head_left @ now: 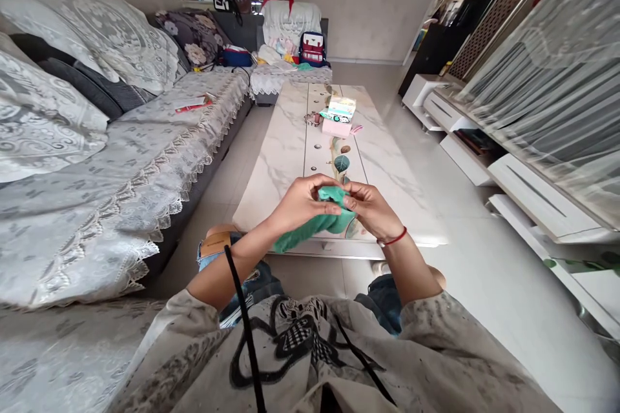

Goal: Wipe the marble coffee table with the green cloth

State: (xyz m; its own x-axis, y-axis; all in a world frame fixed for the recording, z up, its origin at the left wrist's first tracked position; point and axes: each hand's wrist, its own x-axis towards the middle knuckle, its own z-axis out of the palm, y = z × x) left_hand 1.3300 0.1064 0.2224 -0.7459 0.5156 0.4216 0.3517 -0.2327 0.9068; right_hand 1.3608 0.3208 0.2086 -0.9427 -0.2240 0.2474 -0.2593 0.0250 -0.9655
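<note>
Between both hands (334,206), green cloth (314,222)

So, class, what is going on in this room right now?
A person sits at the near end of a long marble coffee table, beside a sofa with lace covers. Both hands grip a green cloth in front of the body: the left hand pinches its upper part, the right hand, with a red band at the wrist, holds it from the other side. The cloth's tail hangs toward the left forearm. Further along the table lie a pink box and some small items.
</note>
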